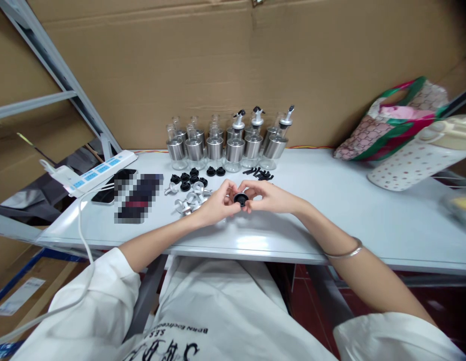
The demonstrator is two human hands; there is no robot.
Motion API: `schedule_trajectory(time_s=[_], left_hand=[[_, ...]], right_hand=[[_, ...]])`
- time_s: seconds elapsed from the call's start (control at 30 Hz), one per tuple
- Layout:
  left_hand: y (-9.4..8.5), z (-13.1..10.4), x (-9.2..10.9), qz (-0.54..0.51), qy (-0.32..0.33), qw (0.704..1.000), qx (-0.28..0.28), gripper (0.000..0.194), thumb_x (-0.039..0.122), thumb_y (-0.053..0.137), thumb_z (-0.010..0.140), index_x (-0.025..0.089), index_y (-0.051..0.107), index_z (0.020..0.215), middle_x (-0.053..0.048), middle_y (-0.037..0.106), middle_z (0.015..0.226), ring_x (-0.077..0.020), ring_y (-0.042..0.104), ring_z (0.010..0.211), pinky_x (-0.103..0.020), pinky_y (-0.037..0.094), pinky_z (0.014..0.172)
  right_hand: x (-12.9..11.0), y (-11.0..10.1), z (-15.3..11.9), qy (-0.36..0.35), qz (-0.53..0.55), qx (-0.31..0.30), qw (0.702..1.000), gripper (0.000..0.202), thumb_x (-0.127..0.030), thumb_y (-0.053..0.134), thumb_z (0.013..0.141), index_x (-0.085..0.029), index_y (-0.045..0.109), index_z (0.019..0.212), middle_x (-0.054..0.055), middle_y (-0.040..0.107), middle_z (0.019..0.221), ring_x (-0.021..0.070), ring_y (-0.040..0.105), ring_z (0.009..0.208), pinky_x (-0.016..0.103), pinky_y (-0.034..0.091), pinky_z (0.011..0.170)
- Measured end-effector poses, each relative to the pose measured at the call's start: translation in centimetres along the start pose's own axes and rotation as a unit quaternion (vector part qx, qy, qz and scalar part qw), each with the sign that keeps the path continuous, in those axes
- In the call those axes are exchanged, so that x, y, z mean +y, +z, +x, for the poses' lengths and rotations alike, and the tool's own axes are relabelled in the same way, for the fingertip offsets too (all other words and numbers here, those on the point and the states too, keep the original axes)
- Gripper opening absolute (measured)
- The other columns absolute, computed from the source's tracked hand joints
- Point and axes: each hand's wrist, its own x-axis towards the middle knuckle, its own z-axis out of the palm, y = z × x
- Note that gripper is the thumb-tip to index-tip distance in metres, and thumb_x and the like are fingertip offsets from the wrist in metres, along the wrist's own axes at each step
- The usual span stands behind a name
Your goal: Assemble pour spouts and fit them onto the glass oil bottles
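Observation:
Between my two hands, just above the table, is a round black stopper (241,199) with its hollow underside turned toward me. My left hand (220,203) pinches it from the left. From the right, the thumb and fingers of my right hand (263,195) grip its rim. Silver pourer spouts (188,200) lie in a loose pile beside my left hand. Behind them sit several black stoppers (185,177), and small black flip caps (260,174) lie beyond my right hand. Rows of glass bottles with steel sleeves (214,148) stand at the back, three with a pourer fitted.
At the left are a white power strip (101,171) with a cable, a phone (105,194) and a blurred-out dark item (140,200). A patterned bag (368,128) and a spotted white jug (406,160) stand at the right. Cardboard (203,60) backs the table (330,215).

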Motion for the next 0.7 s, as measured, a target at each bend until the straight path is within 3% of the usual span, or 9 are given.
schedule_trajectory(time_s=[0.13, 0.4, 0.7], left_hand=[[0.06, -0.19, 0.32, 0.021, 0.006, 1.000, 0.020, 0.032, 0.026, 0.062, 0.069, 0.021, 0.035, 0.086, 0.009, 0.042, 0.069, -0.0025, 0.038, 0.049, -0.016, 0.026, 0.047], [0.58, -0.58, 0.63, 0.031, 0.034, 0.999, 0.023, 0.030, 0.021, 0.060, 0.070, 0.021, 0.031, 0.078, 0.009, 0.034, 0.066, -0.0031, 0.031, 0.050, -0.018, 0.023, 0.047], [0.59, -0.54, 0.16, 0.048, 0.046, 0.997, 0.035, 0.030, 0.018, 0.058, 0.070, 0.022, 0.029, 0.079, 0.009, 0.030, 0.066, -0.0029, 0.028, 0.048, -0.019, 0.019, 0.046]], right_hand=[[-0.11, -0.07, -0.05, -0.012, -0.016, -0.003, 1.000, 0.019, -0.016, 0.054, 0.072, -0.019, 0.052, 0.091, -0.003, 0.064, 0.063, 0.0124, 0.062, 0.059, 0.025, 0.047, 0.063], [-0.56, 0.31, -0.18, 0.014, -0.027, 0.006, 1.000, 0.020, -0.020, 0.055, 0.069, -0.019, 0.055, 0.089, -0.009, 0.054, 0.052, 0.0088, 0.051, 0.042, 0.022, 0.042, 0.051], [-0.25, 0.37, -0.18, 0.005, -0.046, 0.025, 0.999, 0.020, -0.018, 0.053, 0.065, -0.020, 0.054, 0.085, -0.011, 0.044, 0.047, 0.0061, 0.035, 0.040, 0.019, 0.034, 0.041]])
